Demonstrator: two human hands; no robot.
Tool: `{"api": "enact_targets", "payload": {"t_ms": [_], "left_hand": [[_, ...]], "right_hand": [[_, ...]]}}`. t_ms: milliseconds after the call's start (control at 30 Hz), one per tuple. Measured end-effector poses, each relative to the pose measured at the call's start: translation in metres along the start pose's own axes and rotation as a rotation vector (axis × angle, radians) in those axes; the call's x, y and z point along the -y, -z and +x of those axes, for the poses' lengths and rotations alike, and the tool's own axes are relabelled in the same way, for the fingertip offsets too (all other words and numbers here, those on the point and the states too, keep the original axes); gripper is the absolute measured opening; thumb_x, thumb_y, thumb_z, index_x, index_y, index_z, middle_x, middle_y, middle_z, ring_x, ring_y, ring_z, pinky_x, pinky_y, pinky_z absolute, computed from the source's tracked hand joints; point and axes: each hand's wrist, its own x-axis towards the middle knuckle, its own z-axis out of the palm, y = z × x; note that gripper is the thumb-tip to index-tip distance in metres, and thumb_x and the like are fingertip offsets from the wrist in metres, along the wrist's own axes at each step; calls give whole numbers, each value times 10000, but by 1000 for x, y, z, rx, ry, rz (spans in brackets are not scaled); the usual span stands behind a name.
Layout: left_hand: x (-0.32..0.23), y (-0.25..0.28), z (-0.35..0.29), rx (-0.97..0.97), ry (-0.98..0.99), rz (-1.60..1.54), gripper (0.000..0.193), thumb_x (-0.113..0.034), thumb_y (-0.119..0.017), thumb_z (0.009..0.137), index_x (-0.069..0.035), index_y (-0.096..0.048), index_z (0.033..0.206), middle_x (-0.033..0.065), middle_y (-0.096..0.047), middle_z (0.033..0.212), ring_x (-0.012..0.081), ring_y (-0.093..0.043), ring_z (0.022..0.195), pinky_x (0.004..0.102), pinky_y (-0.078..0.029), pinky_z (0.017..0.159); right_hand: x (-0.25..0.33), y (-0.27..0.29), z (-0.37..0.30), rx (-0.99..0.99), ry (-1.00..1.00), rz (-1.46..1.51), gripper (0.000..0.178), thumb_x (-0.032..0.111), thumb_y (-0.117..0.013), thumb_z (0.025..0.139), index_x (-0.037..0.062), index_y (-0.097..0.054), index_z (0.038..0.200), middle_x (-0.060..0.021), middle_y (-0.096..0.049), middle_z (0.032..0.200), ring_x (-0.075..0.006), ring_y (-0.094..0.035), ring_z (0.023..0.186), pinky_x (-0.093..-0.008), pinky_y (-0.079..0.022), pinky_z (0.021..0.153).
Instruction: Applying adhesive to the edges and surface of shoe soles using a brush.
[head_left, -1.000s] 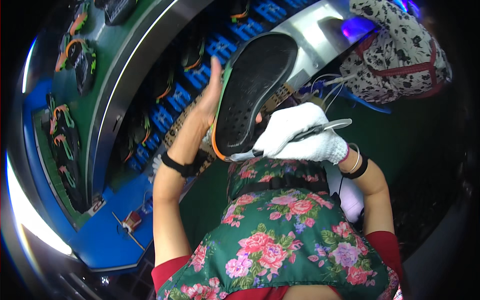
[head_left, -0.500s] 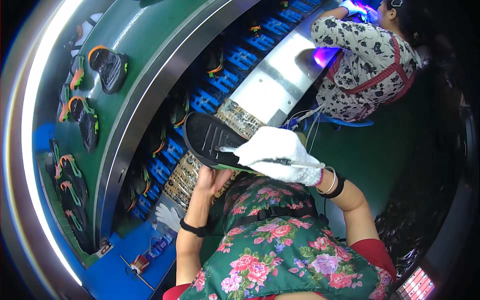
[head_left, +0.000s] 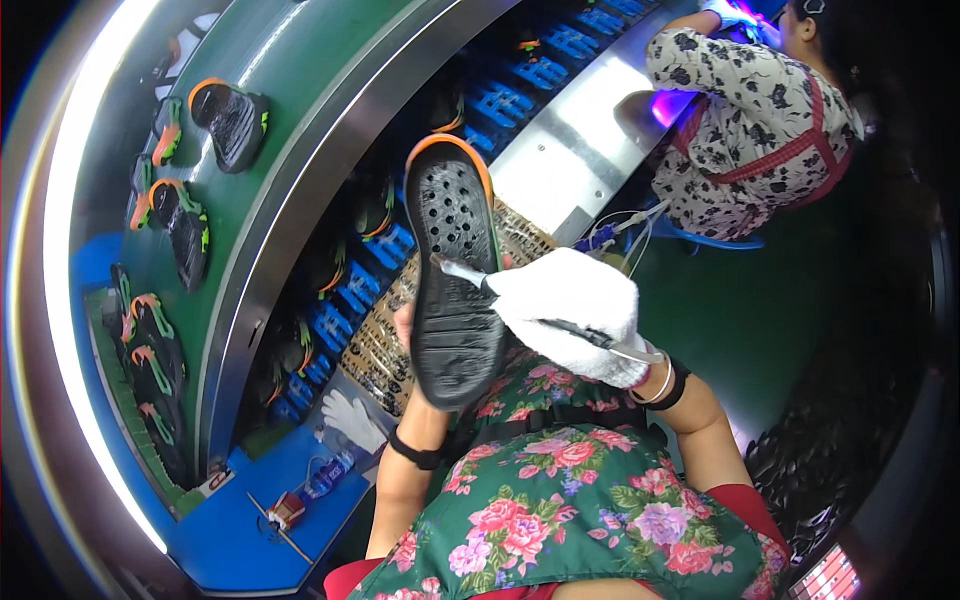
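Note:
A black shoe sole [head_left: 455, 335] with an orange and green rim stands lengthwise in front of me, its rows of holes at the far end and ridges at the near end. Beneath it, my left hand [head_left: 404, 326] grips the sole; thumb and fingertips peep out at its edges and the rest is hidden. In a white knit glove, my right hand [head_left: 570, 308] is closed round a brush [head_left: 462, 271] with a thin tube running back along the wrist. Its bristles touch the sole's face around the middle.
A green conveyor [head_left: 300, 110] carrying several shoe pieces curves along the left. Blue racks [head_left: 500, 103] line its inner side. A blue table [head_left: 240, 530] holds a bottle [head_left: 328, 474] and a loose glove [head_left: 352, 420]. At upper right a co-worker [head_left: 750, 130] sits beside a metal bench [head_left: 570, 130].
The sole has swung from lying slantwise to standing lengthwise, with its holed end now showing. The brush has moved from the ridged end to the middle.

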Motion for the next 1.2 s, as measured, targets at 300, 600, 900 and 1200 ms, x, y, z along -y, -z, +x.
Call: {"api": "enact_targets", "payload": {"t_ms": [300,600,900,1200], "left_hand": [[16,1,1,113,155,-414,891,-728,-477,974,-116,-354,1609,161,-412,1625,391,-434,1460,602,-318,1218],[28,23,-3,-32,128,16,771,-635,-423,1043,-103,-354,1598,185,-465,1578,376,-532,1388,572,-404,1189],[27,30,5,179,150,-269,836,-704,-473,990,-137,-383,1597,138,-441,1610,374,-453,1445,569,-322,1221],[19,-6,15,-101,5,248,838,-705,-514,969,-115,-429,1558,130,-523,1533,362,-495,1409,563,-356,1205]], "right_hand": [[-4,-2,19,86,45,12,347,14,-783,821,44,-768,1167,-121,-768,1157,-290,-735,1025,-394,-582,879],[9,-16,19,98,-55,80,325,35,-733,867,36,-763,1190,-140,-739,1252,-282,-708,1141,-387,-567,926],[5,-19,10,-32,-227,313,340,43,-725,885,72,-750,1223,-101,-752,1200,-269,-713,1070,-381,-555,947],[-10,-16,2,22,-62,117,333,55,-725,898,43,-737,1231,-111,-760,1170,-287,-726,1068,-423,-549,976]]}}
